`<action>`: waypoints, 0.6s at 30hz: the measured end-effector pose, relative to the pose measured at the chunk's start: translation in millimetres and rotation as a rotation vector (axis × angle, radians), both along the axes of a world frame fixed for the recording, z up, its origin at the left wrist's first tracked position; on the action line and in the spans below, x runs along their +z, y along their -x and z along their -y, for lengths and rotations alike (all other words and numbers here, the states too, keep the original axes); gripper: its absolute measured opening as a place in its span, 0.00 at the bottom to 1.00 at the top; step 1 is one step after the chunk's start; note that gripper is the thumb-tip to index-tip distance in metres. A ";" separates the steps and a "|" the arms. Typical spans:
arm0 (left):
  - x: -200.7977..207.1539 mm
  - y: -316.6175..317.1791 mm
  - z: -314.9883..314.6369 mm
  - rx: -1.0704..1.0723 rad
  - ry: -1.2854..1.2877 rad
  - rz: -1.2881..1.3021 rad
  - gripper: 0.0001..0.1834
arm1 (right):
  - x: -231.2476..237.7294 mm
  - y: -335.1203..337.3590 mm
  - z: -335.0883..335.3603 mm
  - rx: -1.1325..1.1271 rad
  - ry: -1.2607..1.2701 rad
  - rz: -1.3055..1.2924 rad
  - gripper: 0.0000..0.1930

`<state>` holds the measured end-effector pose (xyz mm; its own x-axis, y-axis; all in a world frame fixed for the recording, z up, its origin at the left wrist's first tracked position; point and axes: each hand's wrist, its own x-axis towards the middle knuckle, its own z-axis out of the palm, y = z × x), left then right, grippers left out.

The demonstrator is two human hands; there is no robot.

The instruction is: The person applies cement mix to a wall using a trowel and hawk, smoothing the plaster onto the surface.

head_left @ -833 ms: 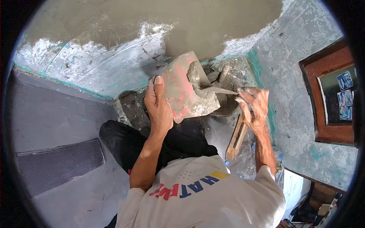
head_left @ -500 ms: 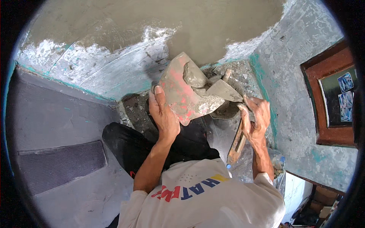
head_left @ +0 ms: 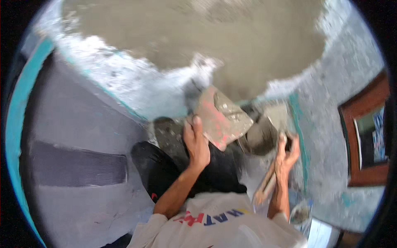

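My left hand [head_left: 197, 144] is closed on the near left edge of a mortar board [head_left: 221, 124], its thumb lying on top. Wet grey mortar [head_left: 231, 112] covers much of the board, with red showing through. In my right hand [head_left: 287, 153], the fingers are wrapped round a trowel; its flat, mortar-smeared blade [head_left: 278, 115] points away from me, right of the board and apart from it. Just below the blade stands a dark bucket [head_left: 244, 149] with grey mortar inside. Its far rim is partly hidden. The trowel's handle is mostly covered by my fingers.
Ahead, the wall carries a broad patch of grey plaster [head_left: 165, 37] above peeling white paint [head_left: 136, 89]. A wooden tool [head_left: 264, 188] lies beside my right forearm. A red-brown wooden frame [head_left: 355, 173] is on the right wall, and a ribbed dark panel [head_left: 78, 165] is at left.
The trowel blade has left the mortar board and turned to point away from me beyond the bucket. Less mortar is heaped on the board. The whole view has shifted and is blurred.
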<state>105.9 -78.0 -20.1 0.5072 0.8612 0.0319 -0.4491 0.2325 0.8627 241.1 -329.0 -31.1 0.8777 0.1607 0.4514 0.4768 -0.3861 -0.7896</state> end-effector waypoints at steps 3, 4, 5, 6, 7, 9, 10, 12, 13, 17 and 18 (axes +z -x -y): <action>13.7 13.6 -25.2 -0.047 0.051 0.043 0.16 | -72.0 -32.2 10.9 -0.112 0.397 -0.174 0.19; 19.6 17.8 -31.1 -0.015 0.047 0.030 0.14 | -94.8 -35.0 13.8 -0.149 0.564 -0.310 0.25; 25.0 23.0 -38.5 0.036 0.016 0.051 0.14 | -110.4 -37.4 15.6 -0.054 0.701 -0.413 0.29; 31.8 28.8 -40.8 -0.005 -0.017 0.045 0.13 | -117.5 -47.3 10.7 0.044 0.984 -0.516 0.32; 38.0 33.3 -43.3 -0.047 -0.047 0.037 0.12 | -118.0 -49.2 3.0 0.125 0.944 -0.423 0.32; 52.3 37.1 -45.1 -0.031 -0.045 0.072 0.12 | -100.3 -19.4 -15.5 0.035 0.981 0.114 0.35; 59.1 37.8 -44.1 -0.033 -0.024 0.034 0.13 | -77.8 -7.8 -29.0 0.270 0.672 0.013 0.39; 71.4 33.7 -41.0 -0.050 -0.017 0.059 0.15 | -28.7 20.7 -74.5 0.650 0.111 -0.302 0.44; 77.5 29.1 -40.0 -0.040 -0.021 0.050 0.15 | -6.2 40.6 -99.1 0.824 -0.180 -0.372 0.45; 98.1 21.1 -34.2 0.019 -0.044 0.014 0.14 | 59.3 92.2 -182.3 0.910 -0.567 -0.319 0.35; 102.8 21.0 -33.7 0.033 -0.072 0.026 0.14 | 71.2 92.7 -195.2 0.825 -0.533 -0.358 0.27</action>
<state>84.9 -44.3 82.7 0.4768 0.8725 0.1066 -0.4776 0.1554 0.8647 148.4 -133.8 40.2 0.6821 0.6277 0.3751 0.1387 0.3927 -0.9092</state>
